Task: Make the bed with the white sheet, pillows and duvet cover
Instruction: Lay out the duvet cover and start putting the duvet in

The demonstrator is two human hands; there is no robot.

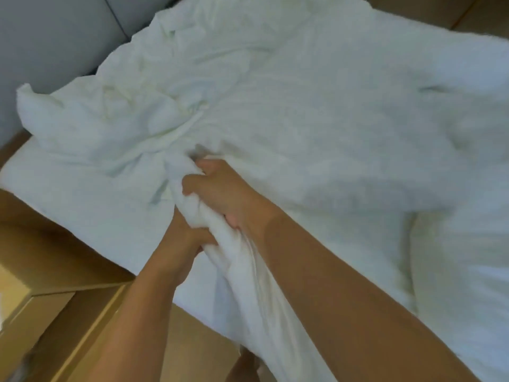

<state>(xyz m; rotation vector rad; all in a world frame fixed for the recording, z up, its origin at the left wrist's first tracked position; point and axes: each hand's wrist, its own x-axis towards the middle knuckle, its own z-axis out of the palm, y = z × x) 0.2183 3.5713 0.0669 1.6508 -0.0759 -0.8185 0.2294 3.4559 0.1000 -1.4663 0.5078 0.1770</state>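
A crumpled white duvet cover (289,106) lies spread over the bed and fills most of the head view. A bunched fold of it rises toward me at the near edge. My left hand (181,244) grips this fold from the left side, low down. My right hand (220,188) grips the same fold higher up, with its fingers curled into the cloth. Under the cover, a white sheet (82,183) shows on the mattress at the left. No pillow can be told apart from the white cloth.
A grey padded headboard (60,37) stands at the upper left. A wooden bed frame (55,244) runs along the near left side. A wooden floor (429,6) shows at the top right.
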